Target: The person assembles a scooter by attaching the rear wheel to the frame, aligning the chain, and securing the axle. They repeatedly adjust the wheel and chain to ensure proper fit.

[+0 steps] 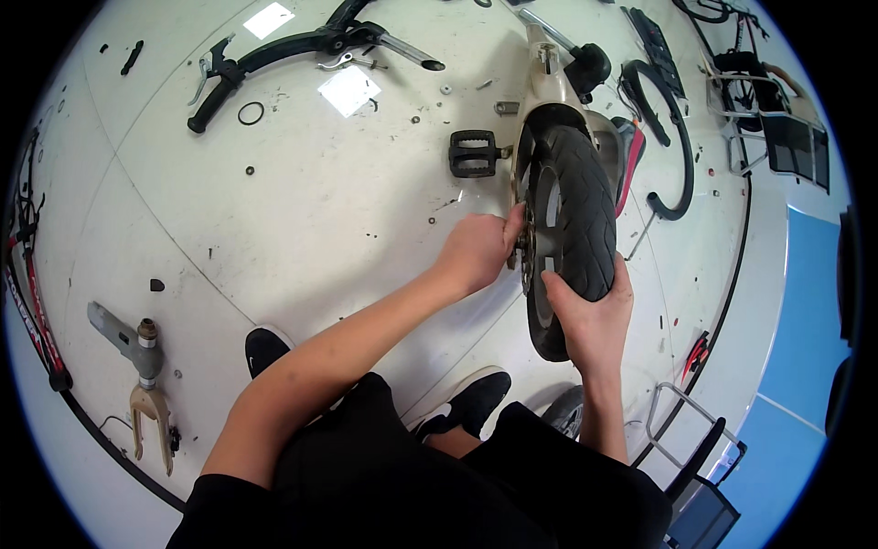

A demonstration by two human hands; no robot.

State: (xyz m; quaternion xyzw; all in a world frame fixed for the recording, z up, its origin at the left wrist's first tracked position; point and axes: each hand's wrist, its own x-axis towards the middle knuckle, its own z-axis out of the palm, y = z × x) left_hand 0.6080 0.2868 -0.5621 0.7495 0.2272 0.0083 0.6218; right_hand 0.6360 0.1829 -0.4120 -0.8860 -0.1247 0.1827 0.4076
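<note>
A small black-tyred wheel stands upright on the white floor, still set in a beige frame. My right hand grips the tyre's near edge from the right side. At the wheel's hub, my left hand has its fingers closed on a small part I cannot make out. A black pedal sticks out to the left of the frame, just beyond my left hand.
Black handlebars with brake levers lie at the upper left. A beige fork and grey bracket lie at the left. A curved black part, wire racks and loose small hardware lie around. My shoes are near.
</note>
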